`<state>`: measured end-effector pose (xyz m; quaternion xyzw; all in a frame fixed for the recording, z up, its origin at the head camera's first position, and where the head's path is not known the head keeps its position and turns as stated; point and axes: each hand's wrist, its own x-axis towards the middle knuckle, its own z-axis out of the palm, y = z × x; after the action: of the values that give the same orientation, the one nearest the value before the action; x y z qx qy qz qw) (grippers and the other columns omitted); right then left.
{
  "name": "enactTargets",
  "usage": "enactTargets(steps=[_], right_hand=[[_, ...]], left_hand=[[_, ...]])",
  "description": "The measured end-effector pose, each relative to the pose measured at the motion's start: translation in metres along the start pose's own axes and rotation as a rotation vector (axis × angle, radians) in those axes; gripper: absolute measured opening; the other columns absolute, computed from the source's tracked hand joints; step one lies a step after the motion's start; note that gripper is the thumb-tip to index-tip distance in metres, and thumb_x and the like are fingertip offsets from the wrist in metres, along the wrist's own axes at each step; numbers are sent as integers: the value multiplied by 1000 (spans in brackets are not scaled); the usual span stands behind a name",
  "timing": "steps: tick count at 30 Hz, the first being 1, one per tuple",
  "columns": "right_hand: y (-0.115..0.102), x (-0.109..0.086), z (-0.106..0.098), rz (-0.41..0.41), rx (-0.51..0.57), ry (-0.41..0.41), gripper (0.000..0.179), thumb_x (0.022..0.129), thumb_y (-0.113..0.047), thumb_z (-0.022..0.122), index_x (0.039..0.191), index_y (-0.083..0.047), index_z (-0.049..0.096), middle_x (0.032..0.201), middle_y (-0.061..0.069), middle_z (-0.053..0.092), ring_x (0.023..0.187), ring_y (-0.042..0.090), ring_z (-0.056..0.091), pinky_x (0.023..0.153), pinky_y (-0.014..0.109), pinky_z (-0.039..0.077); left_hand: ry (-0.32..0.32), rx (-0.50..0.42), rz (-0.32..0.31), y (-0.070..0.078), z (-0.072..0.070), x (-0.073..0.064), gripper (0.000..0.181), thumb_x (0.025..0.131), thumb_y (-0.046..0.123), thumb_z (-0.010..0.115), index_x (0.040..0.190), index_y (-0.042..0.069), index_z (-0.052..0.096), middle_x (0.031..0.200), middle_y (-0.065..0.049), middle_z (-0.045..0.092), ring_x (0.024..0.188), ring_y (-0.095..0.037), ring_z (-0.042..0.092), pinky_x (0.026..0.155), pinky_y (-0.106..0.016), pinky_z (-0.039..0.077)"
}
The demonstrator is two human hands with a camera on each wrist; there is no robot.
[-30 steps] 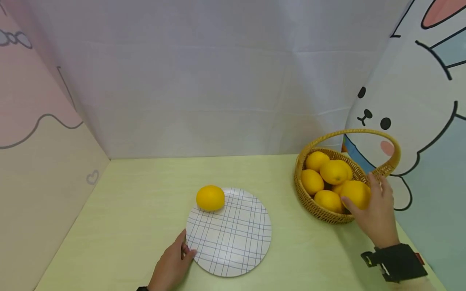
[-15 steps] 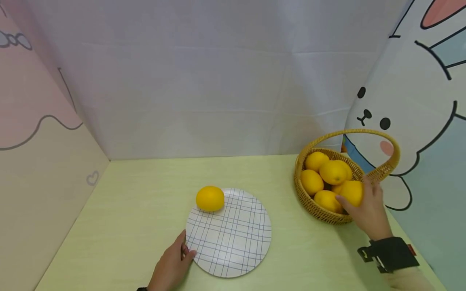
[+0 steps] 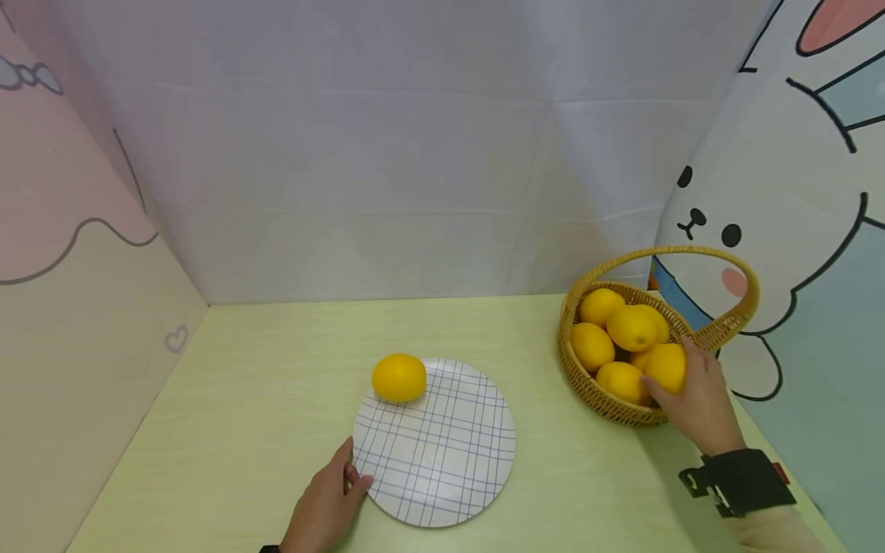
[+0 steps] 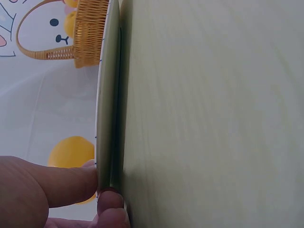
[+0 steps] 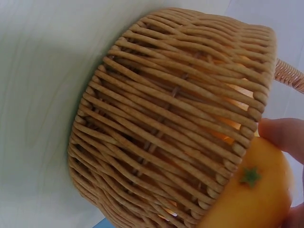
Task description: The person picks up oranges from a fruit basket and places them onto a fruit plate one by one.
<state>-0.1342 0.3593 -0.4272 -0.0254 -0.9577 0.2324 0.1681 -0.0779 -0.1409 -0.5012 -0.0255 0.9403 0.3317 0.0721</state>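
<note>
My left hand [image 3: 325, 499] pinches the left rim of a round white plate [image 3: 442, 453] with a blue grid pattern. In the left wrist view the thumb [image 4: 66, 185] lies on the plate's top side and fingertips curl at its edge. One yellow lemon [image 3: 399, 377] rests on the plate's far-left part. On the right, a wicker basket [image 3: 581, 384] with a tall handle holds several lemons [image 3: 632, 328]. At its near right rim my right hand [image 3: 705, 407] grips a lemon [image 3: 667, 367]. That lemon's green stem end [image 5: 250, 176] shows in the right wrist view, partly behind the basket wall.
A pale wooden table [image 3: 263, 384] carries everything. White cloth [image 3: 387, 169] closes off the back, and printed cartoon panels stand at the left [image 3: 76, 330] and right [image 3: 816, 322], the right one close by the basket.
My right hand has shifted slightly left with the gripped lemon, deeper over the basket. The left hand, plate and lemon on it stay where they were.
</note>
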Motion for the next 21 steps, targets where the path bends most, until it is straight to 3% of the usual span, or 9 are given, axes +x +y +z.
enactTargets(steps=[10,21], right_hand=[[-1,1,0,10,4,-17,86,89,-27,64,145,16,15,130,49,23,106,58,32,81,69,33],[-7,0,-2,-32,22,10,82,88,-21,65,143,17,18,127,47,26,101,54,33,77,67,34]], left_hand=[[-5,0,-7,1,0,0,70,88,28,66,141,-8,37,81,3,48,67,-12,42,58,-28,34],[2,-6,12,0,0,-1,70,87,28,66,141,-7,38,81,3,48,68,-12,42,59,-28,33]])
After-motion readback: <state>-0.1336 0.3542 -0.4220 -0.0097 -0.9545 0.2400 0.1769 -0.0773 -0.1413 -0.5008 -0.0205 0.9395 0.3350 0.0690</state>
